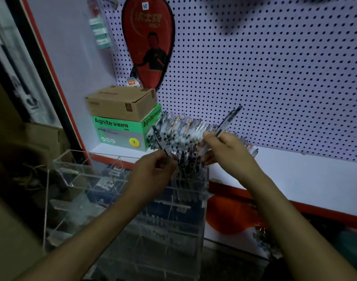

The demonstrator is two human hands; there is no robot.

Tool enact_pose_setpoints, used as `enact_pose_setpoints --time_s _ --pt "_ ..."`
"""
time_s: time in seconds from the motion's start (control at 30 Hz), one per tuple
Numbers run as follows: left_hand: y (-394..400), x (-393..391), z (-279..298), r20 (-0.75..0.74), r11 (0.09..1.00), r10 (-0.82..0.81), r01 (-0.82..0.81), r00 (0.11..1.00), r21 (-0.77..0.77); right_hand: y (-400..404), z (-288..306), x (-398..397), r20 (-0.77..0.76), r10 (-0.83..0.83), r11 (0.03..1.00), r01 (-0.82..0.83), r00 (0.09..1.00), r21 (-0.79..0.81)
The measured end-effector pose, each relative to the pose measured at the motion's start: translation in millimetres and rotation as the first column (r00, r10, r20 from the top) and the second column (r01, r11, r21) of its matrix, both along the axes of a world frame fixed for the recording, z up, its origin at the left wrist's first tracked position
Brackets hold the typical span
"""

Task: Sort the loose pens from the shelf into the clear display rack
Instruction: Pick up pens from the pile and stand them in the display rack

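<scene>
Both hands are raised over the clear display rack (133, 199), which stands near the viewer, in front of the white shelf (295, 175). The left hand (153, 171) has its fingers curled, pinching a dark pen (160, 141) near its lower end; the pen tilts up and to the left. The right hand (228, 151) grips a second pen (227, 123) between thumb and curled fingers, with the pen slanting up and to the right, its cap end far from the hand. Between and behind the two hands lies a fanned pile of loose pens (183, 128) on the shelf, against the pegboard (275, 78). A bundle of pens already stands upright in the rack's right compartment (188, 179), just below the hands; motion blur makes it hard to tell whether either hand touches them. Left of the pile, a brown carton (120, 103) sits on a green box (120, 130).
</scene>
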State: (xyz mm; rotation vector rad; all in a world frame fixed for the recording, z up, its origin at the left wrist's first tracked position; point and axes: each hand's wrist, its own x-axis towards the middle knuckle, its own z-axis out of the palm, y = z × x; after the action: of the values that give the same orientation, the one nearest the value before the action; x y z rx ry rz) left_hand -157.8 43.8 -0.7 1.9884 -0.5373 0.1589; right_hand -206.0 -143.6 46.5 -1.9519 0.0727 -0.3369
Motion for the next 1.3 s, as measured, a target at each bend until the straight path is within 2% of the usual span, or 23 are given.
enact_pose_setpoints --time_s 0.07,0.13,0.27,0.43,0.7,0.77,0.87,0.93,1.03,1.13,1.3 --pt "-2.2 -2.3 -1.9 0.115 0.997 0.029 -0.038 0.993 0.073 -5.8 -1.6 -4.3 0.041 -0.039 0.999 0.04 0.998 -0.033" --pt "-4.3 -3.6 -2.5 0.157 0.99 0.061 -0.079 0.986 0.114 -12.1 -6.0 -7.8 0.05 -0.063 0.993 0.068 0.997 -0.101" --pt "-7.4 -2.6 -3.4 0.124 0.989 0.099 -0.112 0.987 0.096 -19.4 -18.9 -7.4 -0.039 -0.02 0.985 0.013 0.999 -0.17" --pt "-12.1 -3.0 -5.3 0.128 0.992 0.106 -0.113 0.986 0.056 -13.3 -30.7 -3.5 -0.051 -0.011 0.907 -0.012 0.999 -0.421" --pt "-12.3 -0.8 -8.6 0.133 0.992 0.128 -0.13 0.983 0.005 -14.2 -27.5 0.8 -0.052 -0.098 0.854 0.057 0.994 -0.516" --pt "-11.3 0.9 -10.3 0.124 0.992 0.129 -0.129 0.984 -0.006 -13.8 -27.0 0.1 0.027 -0.103 0.863 0.102 0.994 -0.495" --pt "-12.5 2.2 -12.3 0.135 0.991 0.134 -0.133 0.982 -0.014 -13.5 -27.2 -0.6 0.176 -0.056 0.917 0.12 0.983 -0.381" --pt "-14.1 1.2 -13.0 0.143 0.988 0.148 -0.153 0.979 0.026 -14.0 -28.5 0.2 0.239 -0.02 0.908 0.118 0.971 -0.402" --pt "-16.3 0.2 -13.5 0.139 0.972 0.163 -0.183 0.977 0.149 -13.4 -31.5 2.9 0.226 -0.013 0.883 0.118 0.974 -0.455" --pt "-16.6 2.0 -11.7 0.143 0.958 0.163 -0.191 0.976 0.213 -14.0 -34.8 4.7 0.198 -0.039 0.905 0.119 0.979 -0.408" --pt "-15.1 -0.8 1.9 0.228 0.977 0.196 -0.211 0.954 0.04 -13.4 -35.4 4.0 0.194 -0.028 0.901 0.109 0.981 -0.419"
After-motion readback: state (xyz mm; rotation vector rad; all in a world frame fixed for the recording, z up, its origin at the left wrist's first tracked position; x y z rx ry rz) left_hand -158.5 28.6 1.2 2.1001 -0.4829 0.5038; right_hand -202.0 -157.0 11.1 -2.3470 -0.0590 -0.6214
